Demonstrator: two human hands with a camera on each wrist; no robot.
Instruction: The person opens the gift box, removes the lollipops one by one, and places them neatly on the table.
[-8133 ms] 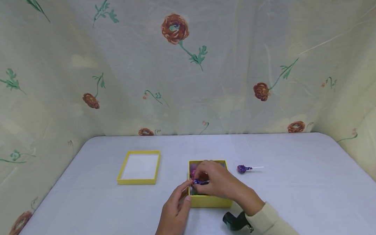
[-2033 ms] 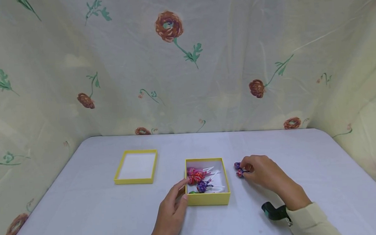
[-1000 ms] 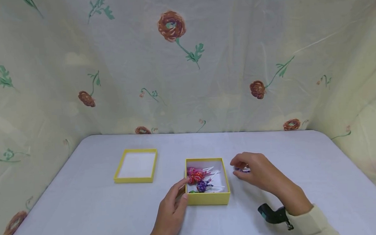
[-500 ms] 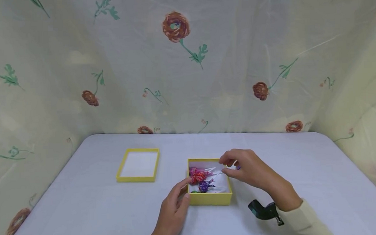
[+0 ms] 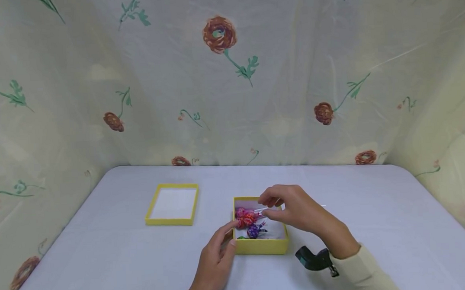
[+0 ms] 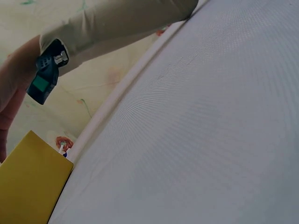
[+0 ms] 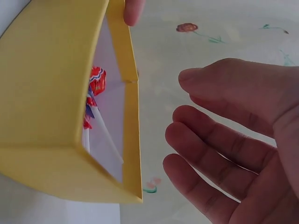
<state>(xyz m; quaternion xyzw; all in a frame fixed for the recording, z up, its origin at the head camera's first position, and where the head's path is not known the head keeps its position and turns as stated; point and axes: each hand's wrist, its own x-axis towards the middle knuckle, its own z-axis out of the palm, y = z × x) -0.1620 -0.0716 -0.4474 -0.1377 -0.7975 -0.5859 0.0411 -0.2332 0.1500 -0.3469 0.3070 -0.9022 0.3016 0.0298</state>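
A yellow box [image 5: 261,247] with white insides stands mid-table and holds several wrapped lollipops. Red and pink lollipops [image 5: 245,219] lie by its left wall, a purple lollipop [image 5: 253,231] in front of them, and a bit of green shows at the front left corner. My left hand [image 5: 214,262] touches the box's left side with fingers and thumb extended. Over the box's right rim hovers my right hand [image 5: 297,207], fingers loosely bent and apart; in the right wrist view nothing is between them. A white lollipop stick [image 5: 324,205] pokes out behind that hand, its head hidden.
A yellow lid [image 5: 149,222] lies with its white inside up at the back left of the white-covered table [image 5: 105,254]. A black wrist camera [image 5: 313,259] sticks out from the right sleeve [image 5: 362,264]. Flowered curtains surround the table.
A purple lollipop went from the box to the table on the right, beside another one. My right hand then let go and moved left, over the box. My left hand stays at the box.
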